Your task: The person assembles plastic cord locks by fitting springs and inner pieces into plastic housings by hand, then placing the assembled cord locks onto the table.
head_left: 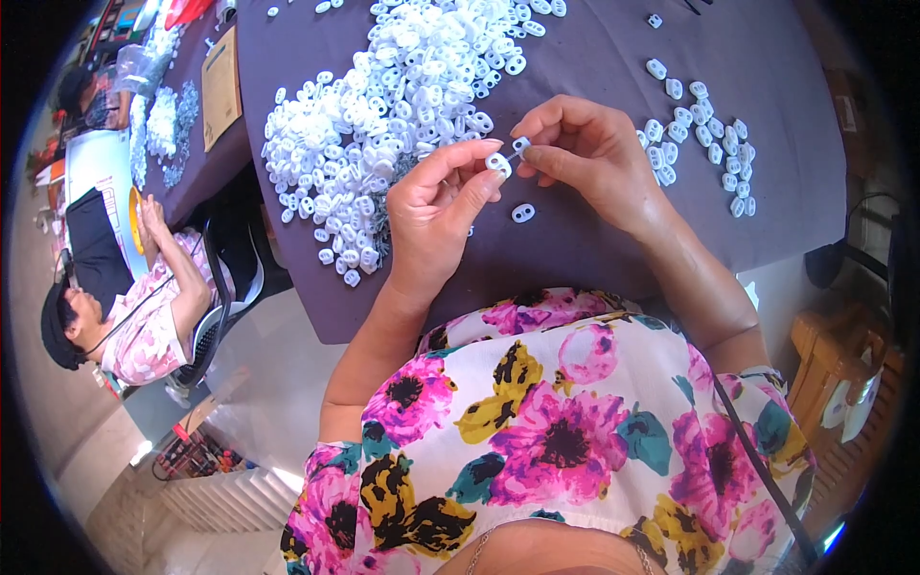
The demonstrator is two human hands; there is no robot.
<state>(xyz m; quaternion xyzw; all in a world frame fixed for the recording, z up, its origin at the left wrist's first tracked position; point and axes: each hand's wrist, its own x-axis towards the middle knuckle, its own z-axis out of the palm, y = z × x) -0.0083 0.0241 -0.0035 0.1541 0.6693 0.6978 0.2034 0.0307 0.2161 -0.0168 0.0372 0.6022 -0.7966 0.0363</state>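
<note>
Above the near part of the dark tablecloth, my two hands meet. My left hand [431,211] pinches a white oval plastic cord lock [497,165] with two holes between thumb and fingertips. Right beside it, my right hand [594,158] is closed on a small white plastic part [520,144]. A thin grey bit shows between the two parts; I cannot tell whether they touch. One loose white two-holed piece [522,213] lies on the cloth just below my fingers. A large heap of similar white pieces [422,77] spreads beyond and left of my left hand.
Small grey parts [381,220] lie at the heap's edge by my left wrist. To the right, several white pieces [714,129] are scattered on the tablecloth [594,48]. At the left, another person [144,326] sits at a table with a brown board [221,91]. A wooden stool [834,364] stands right.
</note>
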